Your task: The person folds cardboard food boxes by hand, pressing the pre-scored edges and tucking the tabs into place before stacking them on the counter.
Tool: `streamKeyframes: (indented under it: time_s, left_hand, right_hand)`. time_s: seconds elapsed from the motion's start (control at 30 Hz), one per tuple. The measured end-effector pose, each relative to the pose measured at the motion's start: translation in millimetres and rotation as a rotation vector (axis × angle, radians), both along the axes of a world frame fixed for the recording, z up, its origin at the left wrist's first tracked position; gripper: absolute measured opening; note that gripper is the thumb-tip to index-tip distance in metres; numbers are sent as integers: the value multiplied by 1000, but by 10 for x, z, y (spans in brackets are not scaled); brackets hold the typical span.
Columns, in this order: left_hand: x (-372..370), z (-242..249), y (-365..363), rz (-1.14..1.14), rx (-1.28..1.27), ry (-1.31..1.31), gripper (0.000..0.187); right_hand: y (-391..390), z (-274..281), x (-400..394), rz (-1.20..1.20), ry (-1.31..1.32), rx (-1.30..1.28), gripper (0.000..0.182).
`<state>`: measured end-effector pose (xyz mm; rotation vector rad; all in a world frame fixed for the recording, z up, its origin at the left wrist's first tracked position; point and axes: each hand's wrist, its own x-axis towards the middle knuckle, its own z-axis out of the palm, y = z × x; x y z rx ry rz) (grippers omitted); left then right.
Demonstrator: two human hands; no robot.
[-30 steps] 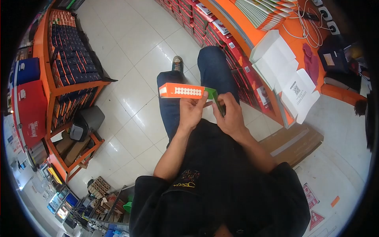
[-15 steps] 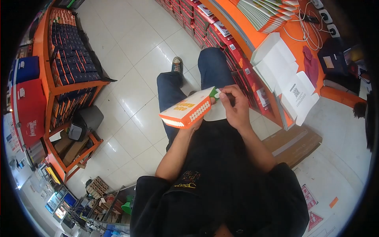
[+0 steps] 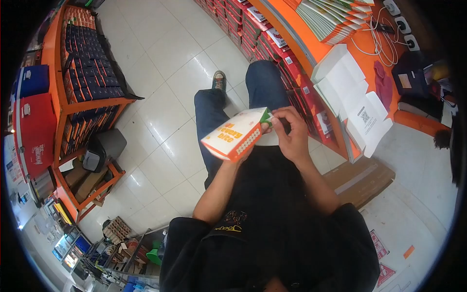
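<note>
Above my lap I see a white and orange carton box (image 3: 231, 132) with yellow lettering, tilted, its green end (image 3: 266, 118) facing right. My left hand (image 3: 265, 127) supports it from beneath; the thumb shows near the green end while most of the fingers are hidden behind the box. At that end, my right hand (image 3: 291, 129) has thumb and forefinger pinched on the green end flap. Whether the flap is tucked in or lifted is too small to tell.
An unfolded white carton (image 3: 362, 114) lies over the edge of the orange counter (image 3: 335, 58) at right, near stacked flat cartons (image 3: 331, 22) and a white cable (image 3: 377, 44). Red boxes (image 3: 292, 73) line the counter's side. At left, an orange shelf (image 3: 58, 97) holds dark boxes. A cardboard box (image 3: 362, 177) lies on the floor.
The box has rolled slightly, so more of its lettered white face shows. Both hands stay at about the same place, with the right fingers still at the green end.
</note>
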<state>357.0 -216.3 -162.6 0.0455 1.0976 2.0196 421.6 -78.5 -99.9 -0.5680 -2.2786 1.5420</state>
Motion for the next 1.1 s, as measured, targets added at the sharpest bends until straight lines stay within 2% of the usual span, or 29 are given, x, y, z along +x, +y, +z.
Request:
streamKeyframes:
  time_s: [0.03, 0.1, 0.23, 0.3, 0.33, 0.37, 0.43, 0.47, 0.57, 0.63, 0.9, 1.03, 1.1]
  left_hand:
    - [20, 14, 21, 51, 9, -20, 32]
    - [26, 40, 38, 100, 21, -38, 31]
    - [-13, 181, 14, 37, -46, -9, 34]
    - [-60, 244, 17, -30, -216, 214, 29]
    - [-31, 321, 31, 39, -238, 248, 25]
    - [-23, 372, 71, 39, -238, 248, 25]
    - [-6, 423, 124, 126, -201, 71, 22]
    - [-10, 412, 120, 123, -200, 72, 22]
    - [-36, 398, 35, 53, -312, 230, 24]
    - [-60, 426, -2, -123, -521, 336, 26]
    - [-25, 279, -48, -69, -474, 355, 32]
    - [9, 184, -40, -73, -448, 338, 33]
    - [0, 138, -25, -84, -395, 311, 32]
  right_hand:
    - [23, 1, 7, -3, -3, 0, 9]
    - [68, -1, -3, 110, 26, 249, 7]
    - [9, 10, -5, 45, 60, 222, 8]
    - [-3, 16, -18, -13, 38, 169, 8]
    - [-9, 12, -26, -12, 40, 169, 8]
    - [-20, 7, -29, -10, 63, 148, 8]
    - [-17, 24, -25, -11, 87, 127, 8]
    - [9, 56, -23, -26, 9, 42, 9]
    - [108, -31, 31, -3, -82, -138, 11]
    - [145, -45, 42, 28, -93, -225, 12]
    - [190, 96, 19, 125, -202, -72, 14]
    - [231, 108, 13, 146, -241, -119, 14]
    - [267, 42, 19, 178, -212, -224, 13]
